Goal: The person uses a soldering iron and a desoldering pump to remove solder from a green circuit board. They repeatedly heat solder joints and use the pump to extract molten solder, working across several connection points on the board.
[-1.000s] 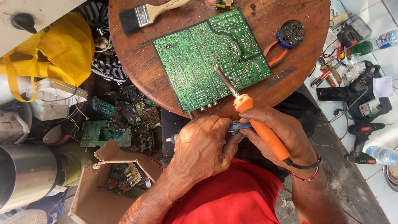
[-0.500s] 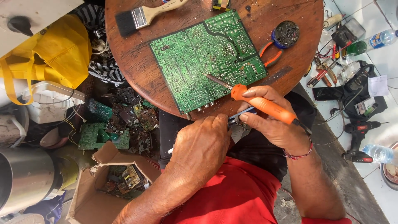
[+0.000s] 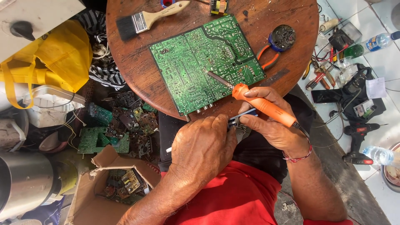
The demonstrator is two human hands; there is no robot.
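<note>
Lying solder side up on the round wooden bench (image 3: 137,79), the green circuit board (image 3: 206,62) is the landmark. Just below it, the right hand (image 3: 273,123) is clamped around an orange soldering iron (image 3: 260,104), tip touching the board's lower part. Beside it, the left hand (image 3: 204,150) closes on a small blue-handled tool (image 3: 239,121).

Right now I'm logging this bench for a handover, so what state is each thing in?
circuit board: flat on the round table, solder side up
soldering iron: gripped by right hand, tip on the board
left hand: closed over a small tool, mostly hidden
paintbrush: lying flat, untouched
pliers: lying by the board, handles apart
cardboard box: open, scrap boards inside
</note>
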